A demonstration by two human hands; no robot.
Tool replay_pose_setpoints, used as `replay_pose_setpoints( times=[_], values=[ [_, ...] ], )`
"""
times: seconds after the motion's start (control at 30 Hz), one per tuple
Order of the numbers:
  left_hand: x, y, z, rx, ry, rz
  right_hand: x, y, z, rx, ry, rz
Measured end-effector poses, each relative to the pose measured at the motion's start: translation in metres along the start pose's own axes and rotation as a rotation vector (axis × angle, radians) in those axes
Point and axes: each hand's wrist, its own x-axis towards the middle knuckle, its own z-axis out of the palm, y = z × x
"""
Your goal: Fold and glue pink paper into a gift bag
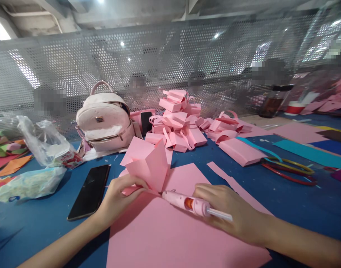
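Between the thumb and fingers of my left hand is the lower edge of a folded pink paper bag, its open top tilted away. My right hand is wrapped round a pink hot glue gun with a clear glue stick poking out of its back. The gun's nozzle meets, or nearly meets, the bag's bottom edge near my left fingertips; I cannot tell whether it touches. Beneath both hands lies a large pink paper sheet.
Behind stands a heap of pink paper bags, with a pale pink backpack to its left. A black phone and plastic bags lie at left. Coloured rings and a turquoise strip are at right. A perforated metal screen rises behind.
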Motion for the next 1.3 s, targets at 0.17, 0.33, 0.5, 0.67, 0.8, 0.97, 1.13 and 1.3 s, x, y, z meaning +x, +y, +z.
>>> replay_pose_setpoints(
  times=[0.17, 0.33, 0.5, 0.67, 0.8, 0.97, 1.13, 1.3],
  values=[
    [0.001, -0.002, 0.000, -0.004, 0.015, -0.007, -0.001, 0.001, 0.002, 0.001, -0.001, -0.002],
    [0.000, -0.001, 0.000, -0.008, 0.018, -0.012, -0.001, 0.002, 0.002, 0.017, -0.013, 0.005],
    [0.000, -0.001, 0.000, -0.014, 0.026, -0.004, -0.001, 0.005, 0.002, 0.058, -0.018, -0.006],
    [0.002, -0.002, -0.001, -0.013, 0.033, 0.015, 0.000, 0.004, 0.001, 0.095, -0.023, 0.017],
    [0.002, -0.002, -0.001, -0.020, 0.033, 0.027, -0.001, 0.002, 0.000, 0.127, -0.002, 0.035],
    [0.000, -0.003, -0.002, -0.011, 0.053, 0.044, 0.000, -0.001, -0.003, 0.199, 0.035, 0.106],
    [0.000, -0.006, -0.003, -0.005, 0.088, 0.001, 0.004, -0.003, -0.008, 0.420, -0.022, 0.098],
    [-0.002, -0.006, -0.004, -0.020, 0.098, -0.022, 0.003, 0.002, -0.007, 0.467, 0.001, 0.163]
  ],
)
